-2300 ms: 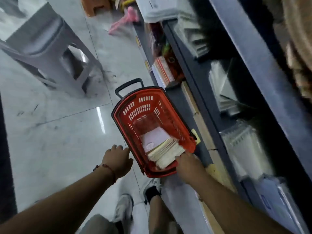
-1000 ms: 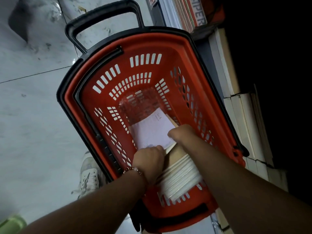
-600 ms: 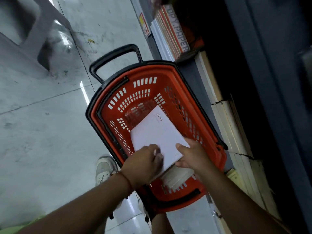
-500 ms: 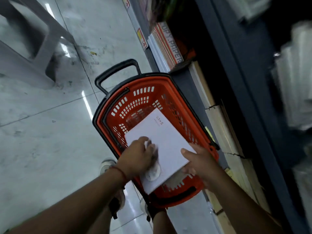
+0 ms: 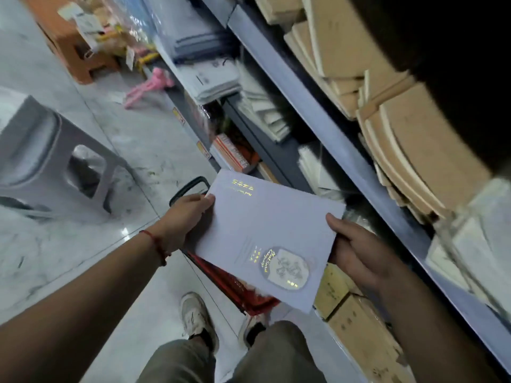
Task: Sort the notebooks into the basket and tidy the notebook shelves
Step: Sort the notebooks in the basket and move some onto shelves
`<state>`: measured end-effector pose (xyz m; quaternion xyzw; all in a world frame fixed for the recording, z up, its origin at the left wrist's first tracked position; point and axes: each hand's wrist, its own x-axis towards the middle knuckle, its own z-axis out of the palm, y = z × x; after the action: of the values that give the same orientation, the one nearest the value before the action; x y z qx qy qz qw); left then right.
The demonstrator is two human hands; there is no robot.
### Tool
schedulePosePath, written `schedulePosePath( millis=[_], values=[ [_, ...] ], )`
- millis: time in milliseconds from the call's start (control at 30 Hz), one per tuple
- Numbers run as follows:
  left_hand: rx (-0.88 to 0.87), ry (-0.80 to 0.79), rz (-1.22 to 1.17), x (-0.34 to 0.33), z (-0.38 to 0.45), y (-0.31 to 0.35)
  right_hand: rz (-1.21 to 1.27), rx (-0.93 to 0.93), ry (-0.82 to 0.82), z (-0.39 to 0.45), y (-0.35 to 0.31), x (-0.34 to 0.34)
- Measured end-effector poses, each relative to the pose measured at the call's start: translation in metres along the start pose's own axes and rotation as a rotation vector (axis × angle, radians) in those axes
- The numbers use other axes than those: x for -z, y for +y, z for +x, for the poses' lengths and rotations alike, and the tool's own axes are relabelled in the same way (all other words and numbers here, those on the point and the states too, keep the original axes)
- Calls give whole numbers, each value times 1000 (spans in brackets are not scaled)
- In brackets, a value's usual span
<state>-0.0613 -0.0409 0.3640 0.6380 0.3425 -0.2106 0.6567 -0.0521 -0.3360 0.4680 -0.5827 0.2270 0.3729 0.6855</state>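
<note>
1. Notebook (image 5: 265, 233), white with gold print and a round emblem, sits level in both my hands above the red basket (image 5: 235, 286), which it mostly hides.
2. My left hand (image 5: 185, 219) grips the notebook's far left corner, thumb on the cover and fingers curled under; a red thread circles that wrist.
3. My right hand (image 5: 356, 250) holds the right edge, thumb on top, fingers underneath and out of sight.
4. I judge the task to be midway: this notebook is in neither basket nor shelf. I cannot tell what the basket holds, since the notebook covers it.
5. Much is left, I think: the shelves (image 5: 326, 125) on my right carry slumped, uneven stacks of tan notebooks (image 5: 409, 139) and white paper goods (image 5: 265, 109).
6. Boxes (image 5: 356, 327) stand on the floor under the lowest shelf, beside the basket.
7. Underfoot is a glossy grey marble-look floor (image 5: 91, 261), scuffed in places; my two shoes stand just behind the basket.
8. A grey plastic stool (image 5: 47, 158) stands to my left, with an orange stool (image 5: 74, 48) and a pink object further down the aisle.
</note>
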Motion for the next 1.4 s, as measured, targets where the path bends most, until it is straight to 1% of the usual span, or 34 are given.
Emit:
schedulePosePath(
  millis=[67, 133, 200, 267, 300, 400, 433, 500, 533, 567, 633, 667, 733, 767, 833, 933, 1100, 1200, 1267, 1333, 1400],
  values=[
    [-6, 59, -61, 2, -27, 19, 72, 85, -50, -28, -10, -19],
    [8, 101, -117, 5, -50, 35, 68, 165, -48, -52, -14, -37],
    [-6, 91, -152, 12, -70, 43, -35, 249, 37, -73, -13, -50],
    [4, 54, -134, 18, -84, 47, -127, 320, 124, -96, -21, -61],
    [-7, 22, -86, 20, -94, 51, -168, 351, 145, -109, -28, -64],
    [-124, -111, 113, 16, -120, 69, -312, 440, 144, -149, -52, -60],
    [-168, -139, 139, 11, -129, 78, -369, 458, 125, -165, -60, -55],
    [-294, -163, 173, 1, -150, 97, -483, 474, 81, -196, -74, -43],
    [-383, -188, 235, -6, -163, 107, -523, 476, 58, -212, -79, -34],
    [-464, -233, 326, -12, -174, 116, -548, 477, 39, -227, -83, -26],
    [-593, -398, 531, -30, -200, 129, -590, 493, 19, -258, -87, -6],
    [-626, -497, 601, -43, -217, 134, -604, 505, 11, -272, -86, 4],
    [-649, -666, 656, -72, -249, 134, -603, 514, -3, -304, -82, 26],
    [-644, -714, 662, -88, -265, 131, -591, 517, 0, -320, -79, 37],
    [-637, -742, 635, -120, -293, 121, -563, 530, 37, -351, -69, 62],
    [-628, -760, 560, -166, -327, 97, -478, 579, 159, -396, -46, 101],
    [-634, -879, 481, -246, -379, 53, -170, 714, 388, -481, 17, 155],
    [-635, -906, 446, -295, -412, 26, 66, 801, 445, -530, 65, 180],
    [-626, -922, 446, -322, -434, 9, 240, 827, 497, -556, 94, 195],
    [-588, -979, 437, -345, -457, -7, 376, 830, 549, -577, 120, 207],
    [-540, -1054, 431, -365, -478, -21, 454, 865, 585, -595, 142, 214]
  ],
)
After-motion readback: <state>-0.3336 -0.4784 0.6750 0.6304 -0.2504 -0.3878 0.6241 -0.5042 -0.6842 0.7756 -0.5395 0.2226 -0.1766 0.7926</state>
